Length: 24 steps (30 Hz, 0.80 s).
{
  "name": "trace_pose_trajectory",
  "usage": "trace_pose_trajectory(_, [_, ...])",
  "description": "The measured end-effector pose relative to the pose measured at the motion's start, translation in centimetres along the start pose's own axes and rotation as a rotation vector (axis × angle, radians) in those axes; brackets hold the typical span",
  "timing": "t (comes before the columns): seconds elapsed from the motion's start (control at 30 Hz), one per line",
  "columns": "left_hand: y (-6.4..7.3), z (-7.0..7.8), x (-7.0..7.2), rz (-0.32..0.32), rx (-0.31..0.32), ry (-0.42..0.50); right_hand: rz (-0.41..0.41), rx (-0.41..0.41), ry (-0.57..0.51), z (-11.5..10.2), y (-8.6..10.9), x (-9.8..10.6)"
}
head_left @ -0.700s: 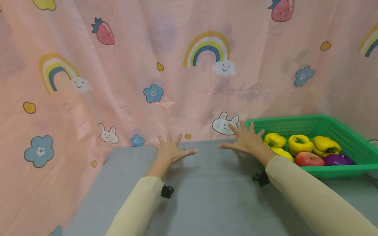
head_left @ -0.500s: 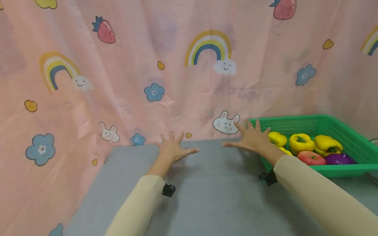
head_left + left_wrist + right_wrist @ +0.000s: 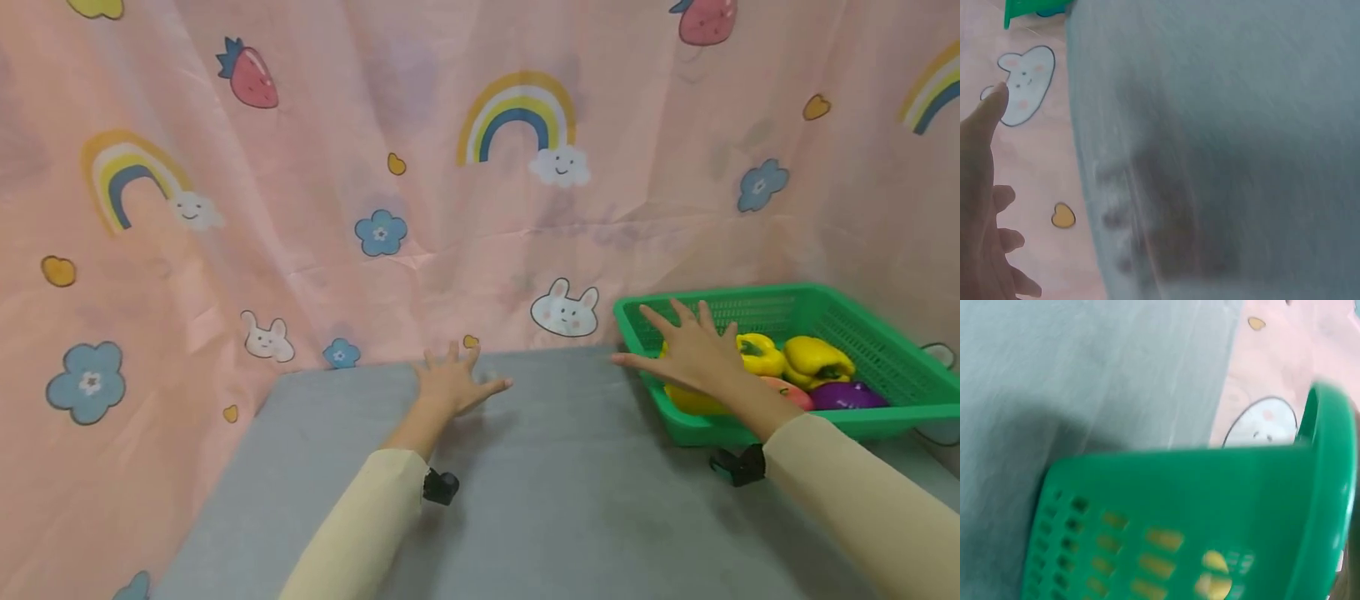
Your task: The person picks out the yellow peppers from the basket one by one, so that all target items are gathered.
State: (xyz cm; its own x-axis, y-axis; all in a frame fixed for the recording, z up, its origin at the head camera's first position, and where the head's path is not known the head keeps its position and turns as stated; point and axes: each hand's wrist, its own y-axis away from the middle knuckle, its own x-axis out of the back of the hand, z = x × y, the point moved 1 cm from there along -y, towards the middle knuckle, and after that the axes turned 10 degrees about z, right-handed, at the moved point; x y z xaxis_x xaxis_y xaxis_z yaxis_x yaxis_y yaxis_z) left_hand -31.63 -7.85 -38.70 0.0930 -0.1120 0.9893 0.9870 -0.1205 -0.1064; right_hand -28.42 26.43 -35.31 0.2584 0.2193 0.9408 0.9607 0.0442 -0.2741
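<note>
My right hand (image 3: 693, 354) hovers over the left end of the green plastic basket (image 3: 900, 413), fingers spread and straight, holding nothing. Several yellow bell peppers (image 3: 819, 363) lie in the basket, partly covered by this hand. Beside them are a red, apple-like fruit (image 3: 789, 392) and a glossy purple vegetable (image 3: 849, 396). The right wrist view shows the basket's perforated wall (image 3: 1179, 487) close up. Off to the left, my left hand (image 3: 452, 387) is held above the grey tabletop with fingers spread and nothing in it. Its thumb and fingertips show in the left wrist view.
A grey cloth-covered table (image 3: 555, 500) spreads under both arms. Behind it hangs a pink curtain (image 3: 450, 283) printed with rainbows, rabbits and flowers. Each wrist carries a small black camera, one of them the left camera (image 3: 441, 486).
My right hand has moved right, from beside the basket's left end to above it, covering some peppers. My left hand has shifted slightly right.
</note>
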Motion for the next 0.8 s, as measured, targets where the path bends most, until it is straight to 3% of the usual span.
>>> trace_pose_trajectory(0.17, [-0.4,1.2,-0.4,0.023,-0.044,0.039,-0.01,-0.026,-0.003,2.3,0.9,0.0])
trace_pose_trajectory(0.53, [0.4,5.6,-1.2,0.046,-0.098,0.161,0.085,-0.003,-0.041,7.2,3.0,1.9])
trace_pose_trajectory(0.8, [1.0,8.5,-1.4,0.072,-0.153,0.299,0.189,-0.089,-0.135,11.3,4.8,2.6])
